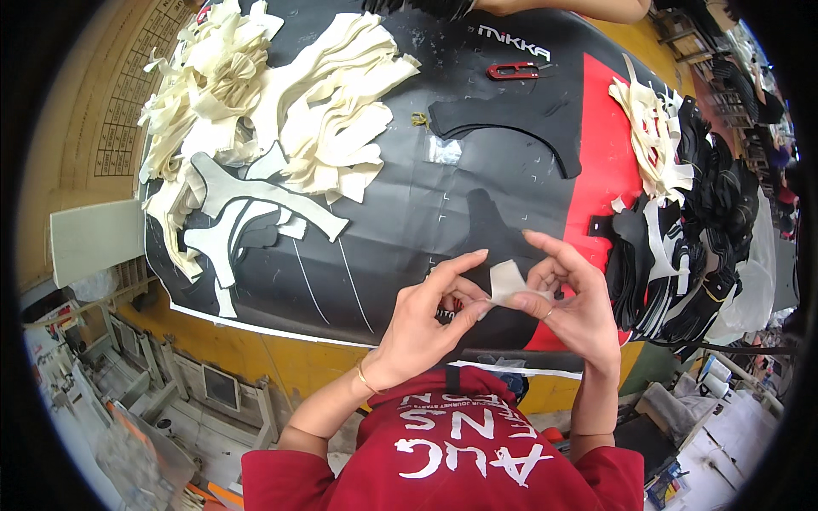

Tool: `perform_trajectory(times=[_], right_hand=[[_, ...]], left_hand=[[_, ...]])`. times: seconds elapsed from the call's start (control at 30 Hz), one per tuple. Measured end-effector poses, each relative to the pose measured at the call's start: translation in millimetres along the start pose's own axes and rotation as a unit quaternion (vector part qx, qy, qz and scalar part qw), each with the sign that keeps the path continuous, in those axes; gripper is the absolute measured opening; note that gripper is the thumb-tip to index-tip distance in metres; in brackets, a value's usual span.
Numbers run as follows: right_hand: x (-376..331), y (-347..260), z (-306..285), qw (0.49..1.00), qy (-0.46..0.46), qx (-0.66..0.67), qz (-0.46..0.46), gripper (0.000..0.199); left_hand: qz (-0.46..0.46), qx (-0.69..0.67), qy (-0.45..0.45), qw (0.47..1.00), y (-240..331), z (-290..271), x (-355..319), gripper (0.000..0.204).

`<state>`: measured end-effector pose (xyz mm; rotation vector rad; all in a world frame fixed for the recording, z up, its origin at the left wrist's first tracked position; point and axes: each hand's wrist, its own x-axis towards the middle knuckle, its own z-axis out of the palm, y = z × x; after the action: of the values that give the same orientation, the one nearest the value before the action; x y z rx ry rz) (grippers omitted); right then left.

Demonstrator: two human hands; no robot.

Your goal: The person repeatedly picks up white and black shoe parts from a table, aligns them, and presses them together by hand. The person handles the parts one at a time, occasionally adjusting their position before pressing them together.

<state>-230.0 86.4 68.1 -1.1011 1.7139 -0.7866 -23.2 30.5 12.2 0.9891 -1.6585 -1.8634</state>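
Note:
Over the near part of the table, my left hand (430,315) and my right hand (579,294) are close together. Thumbs and fingers of both pinch a small cream fabric piece (507,279), whose pale flap stands up between them. Its lower part is hidden by my fingers. Beyond my hands, a curved black fabric piece (520,123) lies flat. Left of them, several pale, branched fabric pieces (260,198) with dark edges overlap each other.
Cream fabric pieces (332,106) are heaped at the far left. Red-handled thread snips (514,71) lie near the far edge, close to another person's arm (596,8). Black fabric pieces (711,230) and cream strips (652,136) are piled on the right.

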Motion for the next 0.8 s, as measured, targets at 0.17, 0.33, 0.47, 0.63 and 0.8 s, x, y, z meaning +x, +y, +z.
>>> perform_trajectory(times=[0.17, 0.33, 0.47, 0.63, 0.8], right_hand=[[14, 4, 4, 0.994, -0.08, -0.062, -0.043, 0.051], [24, -3, 5, 0.984, -0.114, -0.121, -0.06, 0.039], [30, -5, 10, 0.986, -0.088, -0.143, 0.006, 0.025], [49, 5, 15, 0.987, -0.09, -0.126, -0.051, 0.02], [60, 7, 7, 0.973, -0.132, -0.154, -0.11, 0.019]], left_hand=[[0.074, 0.074, 0.05, 0.993, -3, 0, -3, 0.058], [0.032, 0.07, 0.078, 0.994, -5, -6, 2, 0.055], [0.011, 0.053, 0.087, 0.995, -5, -5, 4, 0.053], [0.098, 0.259, 0.156, 0.948, -7, -8, -4, 0.045], [0.134, 0.367, 0.162, 0.906, -15, -14, -13, 0.038]])
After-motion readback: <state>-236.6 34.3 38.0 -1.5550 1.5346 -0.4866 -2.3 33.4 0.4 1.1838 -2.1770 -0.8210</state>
